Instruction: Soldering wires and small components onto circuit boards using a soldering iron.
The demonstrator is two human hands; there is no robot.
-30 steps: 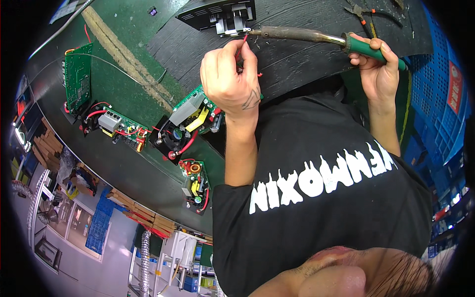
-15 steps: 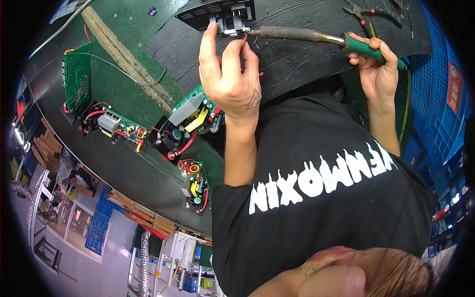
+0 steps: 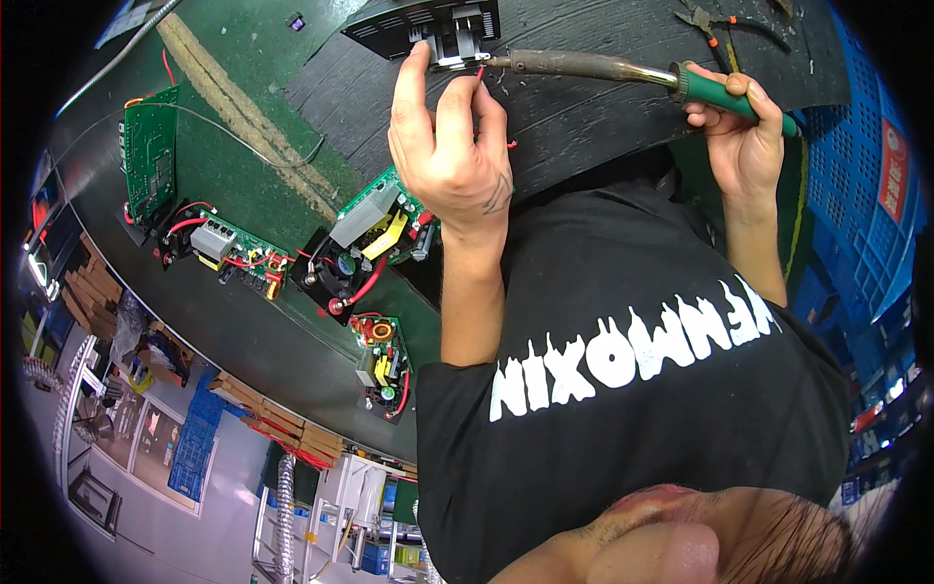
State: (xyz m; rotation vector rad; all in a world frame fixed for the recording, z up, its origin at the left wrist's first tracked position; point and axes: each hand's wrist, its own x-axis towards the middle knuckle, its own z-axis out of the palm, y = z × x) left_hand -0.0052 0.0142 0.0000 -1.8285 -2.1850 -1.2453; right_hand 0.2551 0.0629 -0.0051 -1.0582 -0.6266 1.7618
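My right hand (image 3: 744,127) is wrapped round the green handle of a soldering iron (image 3: 593,66), which lies nearly level with its tip pointing left. That tip meets the metal terminal at the lower edge of a black slotted panel (image 3: 389,31) with a socket. My left hand (image 3: 449,146) pinches a short red wire (image 3: 480,74) between thumb and finger, its upper end at the same terminal. One outstretched finger of that hand presses on the panel's inner side. The joint itself is too small to make out.
A black mat (image 3: 574,117) covers the bench under the panel. Orange-and-black pliers (image 3: 715,34) lie at the far right. Left of my arm are several circuit boards (image 3: 379,229) with red wires, one board (image 3: 151,161) standing upright. A blue perforated crate (image 3: 861,195) stands at the right.
The panel and my left hand have shifted very slightly left. The iron stays at the terminal, and both hands keep their grip.
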